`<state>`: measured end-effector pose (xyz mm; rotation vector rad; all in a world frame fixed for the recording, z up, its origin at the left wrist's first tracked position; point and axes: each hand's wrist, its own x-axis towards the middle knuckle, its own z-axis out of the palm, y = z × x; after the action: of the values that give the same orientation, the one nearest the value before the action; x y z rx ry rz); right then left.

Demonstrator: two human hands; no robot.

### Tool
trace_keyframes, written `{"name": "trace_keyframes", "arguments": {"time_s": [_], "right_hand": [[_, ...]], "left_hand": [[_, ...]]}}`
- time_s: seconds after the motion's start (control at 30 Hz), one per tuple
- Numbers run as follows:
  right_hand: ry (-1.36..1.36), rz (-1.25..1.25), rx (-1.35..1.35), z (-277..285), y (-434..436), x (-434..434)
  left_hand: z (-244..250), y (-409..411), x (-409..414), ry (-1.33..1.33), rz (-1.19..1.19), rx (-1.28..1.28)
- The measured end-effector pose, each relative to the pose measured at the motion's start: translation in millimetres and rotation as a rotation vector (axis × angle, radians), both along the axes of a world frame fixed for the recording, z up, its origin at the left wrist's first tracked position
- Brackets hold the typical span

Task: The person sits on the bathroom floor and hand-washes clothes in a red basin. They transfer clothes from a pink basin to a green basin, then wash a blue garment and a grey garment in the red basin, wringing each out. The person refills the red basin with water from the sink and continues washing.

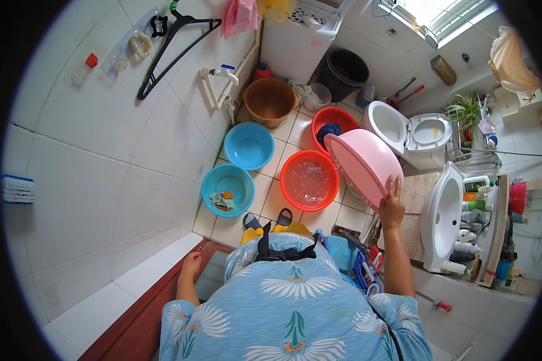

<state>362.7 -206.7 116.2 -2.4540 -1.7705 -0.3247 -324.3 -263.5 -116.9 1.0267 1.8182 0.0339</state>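
Observation:
My right hand [393,203] grips the rim of a large pink plastic basin [363,158], which is tipped on its side. The basin's lower edge hangs close beside a red basin of water [309,180], whose surface is rippled and bubbly. Behind the pink basin, and partly hidden by it, a second red basin [335,118] holds dark blue cloth [329,131]. Near the reddish-brown door frame [162,293], my left hand [192,262] hangs at my side, fingers curled and nothing visible in it.
Two blue basins [249,145] stand left on the tiled floor, the nearer containing small cloths [223,201]. A brown tub [270,101] sits below a wall tap [226,74]. The toilet [406,126] and washbasin [442,221] are at right. Cleaning tools [348,252] stand by my right leg.

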Motion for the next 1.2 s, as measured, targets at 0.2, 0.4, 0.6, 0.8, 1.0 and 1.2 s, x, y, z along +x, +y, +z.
{"name": "trace_keyframes", "arguments": {"time_s": [0.2, 0.4, 0.6, 0.8, 1.0, 1.2], "right_hand": [[-0.009, 0.013, 0.025, 0.2, -2.0, -1.1], [-0.003, 0.018, 0.033, 5.1, 1.6, -4.7], [-0.024, 0.057, 0.054, 6.5, 0.7, 0.6], [-0.024, 0.036, 0.027, 9.3, 0.3, 7.0], [0.004, 0.059, 0.082, 12.7, -2.3, 13.5], [0.017, 0.055, 0.102, 14.9, -2.9, 20.1]], "left_hand": [[13.5, -7.8, -0.7, 0.010, -0.024, -0.013], [34.0, -0.2, 9.8, 0.021, -0.031, -0.032], [28.9, 6.3, 18.9, -0.020, 0.021, -0.040], [17.5, 5.6, 23.5, 0.010, 0.017, -0.021], [18.2, 6.6, 34.0, 0.021, -0.003, -0.027], [8.0, 9.9, 42.5, 0.011, -0.057, 0.017]]}}
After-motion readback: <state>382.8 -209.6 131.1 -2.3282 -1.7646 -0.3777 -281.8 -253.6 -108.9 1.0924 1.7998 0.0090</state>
